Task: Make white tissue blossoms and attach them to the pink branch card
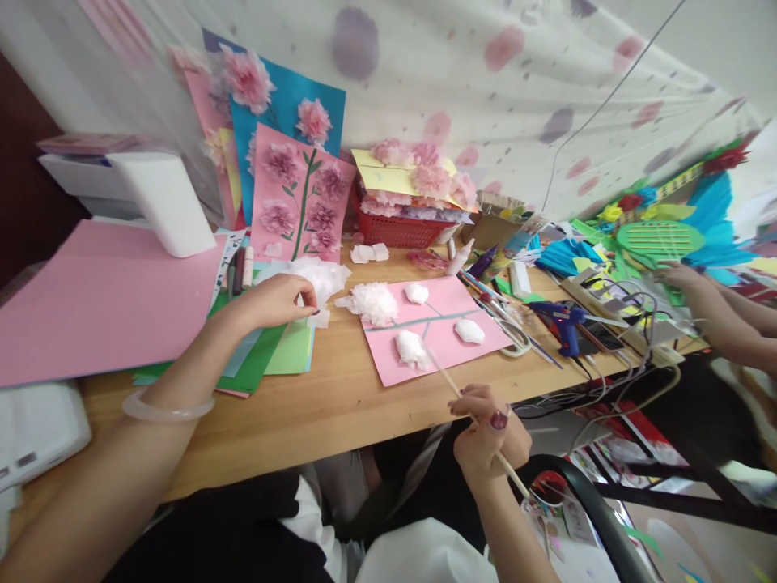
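I have the right hand [490, 431] closed round a thin stick [447, 375], tip at a white puff [412, 350] on the pink sheet [452, 293] on the table [331, 407], apparently settling it, so next I'd press lightly, though I can't tell whether the left hand [280, 298], near white tissue [326, 278], grips anything.

Pale bangle [168, 411] behind the left hand [273, 304], glossy dark-red thumbnail [498, 420] on the right hand [489, 433], black-and-white clothing [236, 530] below.

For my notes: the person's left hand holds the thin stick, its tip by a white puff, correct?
The hand is wrong: the head view shows the right hand holding the thin stick; its tip is indeed by a white puff.
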A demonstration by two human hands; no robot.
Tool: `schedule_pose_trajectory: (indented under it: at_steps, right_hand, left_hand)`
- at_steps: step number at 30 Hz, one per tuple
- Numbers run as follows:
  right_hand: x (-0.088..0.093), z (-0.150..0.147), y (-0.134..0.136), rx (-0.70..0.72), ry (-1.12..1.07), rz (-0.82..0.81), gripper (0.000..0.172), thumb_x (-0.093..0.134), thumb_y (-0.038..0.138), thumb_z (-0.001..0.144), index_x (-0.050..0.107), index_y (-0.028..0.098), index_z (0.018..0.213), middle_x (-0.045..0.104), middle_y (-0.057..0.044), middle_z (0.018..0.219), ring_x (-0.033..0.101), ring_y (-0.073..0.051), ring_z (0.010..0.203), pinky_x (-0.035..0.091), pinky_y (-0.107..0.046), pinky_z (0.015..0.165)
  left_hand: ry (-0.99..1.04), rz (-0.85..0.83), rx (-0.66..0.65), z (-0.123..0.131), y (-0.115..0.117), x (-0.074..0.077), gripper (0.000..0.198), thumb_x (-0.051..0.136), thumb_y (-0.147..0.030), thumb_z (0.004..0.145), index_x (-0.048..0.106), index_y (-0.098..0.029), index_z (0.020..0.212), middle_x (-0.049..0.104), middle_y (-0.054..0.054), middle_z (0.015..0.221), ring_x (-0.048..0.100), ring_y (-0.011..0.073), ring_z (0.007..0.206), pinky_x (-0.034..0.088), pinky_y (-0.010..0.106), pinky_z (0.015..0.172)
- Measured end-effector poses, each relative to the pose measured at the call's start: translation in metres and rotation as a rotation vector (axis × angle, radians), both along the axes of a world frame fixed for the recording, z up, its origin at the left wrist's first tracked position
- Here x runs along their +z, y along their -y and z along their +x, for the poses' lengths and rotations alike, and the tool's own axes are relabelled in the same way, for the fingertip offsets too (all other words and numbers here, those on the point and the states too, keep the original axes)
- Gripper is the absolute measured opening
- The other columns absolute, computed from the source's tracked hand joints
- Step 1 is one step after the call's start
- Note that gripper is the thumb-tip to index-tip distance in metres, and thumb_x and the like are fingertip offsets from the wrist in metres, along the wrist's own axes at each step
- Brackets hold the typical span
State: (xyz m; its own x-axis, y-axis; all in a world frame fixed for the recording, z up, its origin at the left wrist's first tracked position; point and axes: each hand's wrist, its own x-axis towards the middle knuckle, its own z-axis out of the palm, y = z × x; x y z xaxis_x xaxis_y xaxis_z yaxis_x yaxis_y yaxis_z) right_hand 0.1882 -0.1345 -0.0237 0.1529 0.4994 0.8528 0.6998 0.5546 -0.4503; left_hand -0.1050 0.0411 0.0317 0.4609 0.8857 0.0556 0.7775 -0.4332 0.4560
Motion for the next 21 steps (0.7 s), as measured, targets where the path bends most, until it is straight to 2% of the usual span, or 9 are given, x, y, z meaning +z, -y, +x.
schedule_pose_trajectory:
  at_steps: [3, 5, 7, 10, 15, 18, 21]
  right_hand:
    - [-0.01, 0.013, 0.0, -0.284, -0.048, -0.217, 0.023, 0.045, 0.032, 0.098, 0.064, 0.019, 0.092, 0.071, -0.009, 0.088, 0.068, -0.023, 0.081, 0.052, -0.036, 0.072]
    - [-0.015, 0.021, -0.003, -0.32, -0.006, -0.379, 0.026, 0.044, 0.034, 0.098, 0.061, 0.018, 0.11, 0.068, -0.017, 0.115, 0.065, -0.028, 0.106, 0.05, -0.044, 0.086]
    - [-0.019, 0.026, -0.008, -0.281, 0.067, -0.498, 0.032, 0.039, 0.034, 0.099, 0.057, 0.017, 0.119, 0.061, -0.021, 0.128, 0.059, -0.032, 0.118, 0.048, -0.049, 0.091]
    - [-0.025, 0.025, -0.017, -0.233, 0.132, -0.54, 0.031, 0.041, 0.031, 0.097, 0.055, 0.015, 0.12, 0.062, -0.022, 0.123, 0.06, -0.033, 0.116, 0.048, -0.051, 0.09]
    - [-0.028, 0.018, -0.029, -0.254, 0.13, -0.556, 0.031, 0.045, 0.026, 0.093, 0.053, 0.016, 0.121, 0.06, -0.021, 0.122, 0.056, -0.034, 0.118, 0.047, -0.053, 0.094]
    - [-0.026, 0.018, -0.032, -0.292, 0.121, -0.565, 0.029, 0.045, 0.026, 0.092, 0.054, 0.015, 0.117, 0.06, -0.02, 0.121, 0.055, -0.035, 0.118, 0.045, -0.054, 0.094]
    - [-0.022, 0.021, -0.035, -0.287, 0.073, -0.543, 0.028, 0.046, 0.026, 0.091, 0.053, 0.016, 0.116, 0.06, -0.021, 0.123, 0.055, -0.035, 0.121, 0.044, -0.055, 0.096]
  left_hand:
    - [0.124, -0.086, -0.01, 0.003, 0.007, 0.01, 0.01, 0.062, -0.03, 0.07, 0.067, -0.021, 0.07, 0.07, 0.0, 0.069, 0.061, 0.0174, 0.063, 0.041, 0.026, 0.058]
    - [0.226, -0.143, -0.041, 0.006, 0.011, 0.016, 0.012, 0.063, -0.033, 0.072, 0.066, -0.021, 0.075, 0.072, 0.0, 0.072, 0.064, 0.018, 0.066, 0.043, 0.026, 0.059]
    - [0.261, -0.149, -0.065, 0.009, 0.014, 0.02, 0.014, 0.063, -0.032, 0.073, 0.066, -0.021, 0.08, 0.075, 0.001, 0.078, 0.066, 0.0188, 0.072, 0.045, 0.026, 0.061]
    - [0.128, -0.059, -0.022, 0.008, 0.011, 0.018, 0.014, 0.063, -0.03, 0.072, 0.069, -0.021, 0.081, 0.075, 0.001, 0.079, 0.066, 0.0192, 0.072, 0.045, 0.026, 0.063]
    - [-0.163, 0.002, 0.056, -0.001, -0.004, -0.002, 0.015, 0.063, -0.029, 0.07, 0.071, -0.02, 0.079, 0.075, 0.005, 0.083, 0.066, 0.0225, 0.077, 0.042, 0.028, 0.064]
    - [-0.187, -0.006, 0.046, -0.003, -0.007, -0.011, 0.01, 0.059, -0.023, 0.07, 0.069, -0.02, 0.073, 0.074, 0.005, 0.083, 0.067, 0.0228, 0.08, 0.042, 0.028, 0.065]
    - [-0.164, -0.011, 0.037, -0.001, -0.005, -0.011, 0.008, 0.058, -0.022, 0.07, 0.066, -0.021, 0.069, 0.074, 0.005, 0.081, 0.067, 0.0227, 0.078, 0.042, 0.029, 0.065]
